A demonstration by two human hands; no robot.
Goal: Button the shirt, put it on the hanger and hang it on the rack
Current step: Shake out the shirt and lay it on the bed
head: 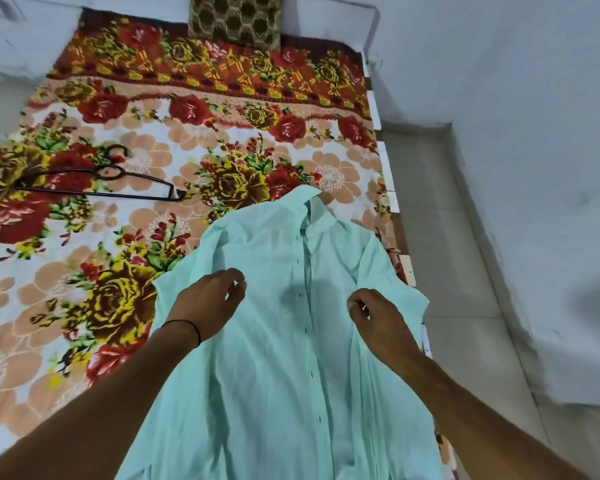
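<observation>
A pale mint shirt [274, 368] lies front up on the flowered bedspread [84, 271], collar toward the far end. Its front edges meet along the middle, where a line of small dark buttonholes runs. My left hand [208, 303] hovers over the shirt's left chest, fingers loosely curled and holding nothing. To the right of the placket, my right hand [378, 320] hovers the same way, fingers bent and with nothing in them. A black wire hanger [97, 183] lies flat on the bed, far left of the shirt. No rack is in view.
A brown patterned pillow [236, 22] rests at the head of the bed. The bed's right edge [390, 188] runs beside a grey tiled floor [465, 271] and a white wall [534, 98].
</observation>
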